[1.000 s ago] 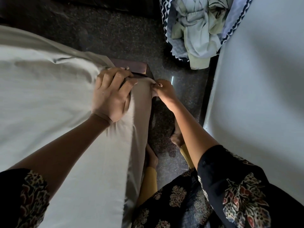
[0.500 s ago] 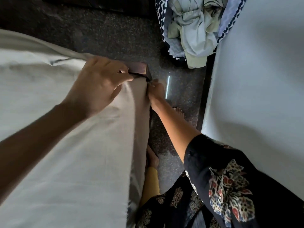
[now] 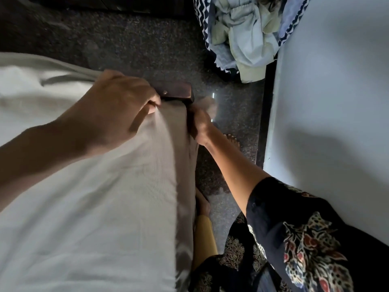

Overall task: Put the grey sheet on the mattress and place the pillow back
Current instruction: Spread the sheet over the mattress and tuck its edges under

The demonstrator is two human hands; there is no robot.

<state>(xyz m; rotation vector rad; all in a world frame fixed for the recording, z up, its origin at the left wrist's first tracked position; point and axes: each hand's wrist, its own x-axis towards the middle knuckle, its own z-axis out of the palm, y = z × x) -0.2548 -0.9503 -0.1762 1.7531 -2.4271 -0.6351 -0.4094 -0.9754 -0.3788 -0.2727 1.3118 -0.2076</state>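
Foot corner of the bed, seen from above. The grey sheet (image 3: 88,203) lies spread over the mattress, which it hides entirely, and hangs down the near side. The dark wooden bed corner (image 3: 179,92) is still bare beyond the cloth.

Over the last second the left hand (image 3: 113,114) has changed from lying flat, fingers stretched over the corner, to a curled grip. Its fingertips (image 3: 154,104) are now closed on a fold of the sheet at the corner.

The right hand (image 3: 200,126), which a second ago pinched the sheet's edge on top of the corner, has dropped down and in against the side of the mattress. Its fingers are blurred and partly hidden by the cloth, so whether its grip is closed on the fabric cannot be told.

The sheet falls more smoothly down the side than before.

Judgement: the work has passed from drawing the corner out to tucking it under, the left hand anchoring while the right pushes the cloth in. This corner looks nearly finished, though the sheet is not yet seated over it.

No pillow can be picked out. A heap of bedding (image 3: 242,39) lies on the floor (image 3: 134,43) beyond, beside a pale surface (image 3: 328,98). The pillow step appears still to come.
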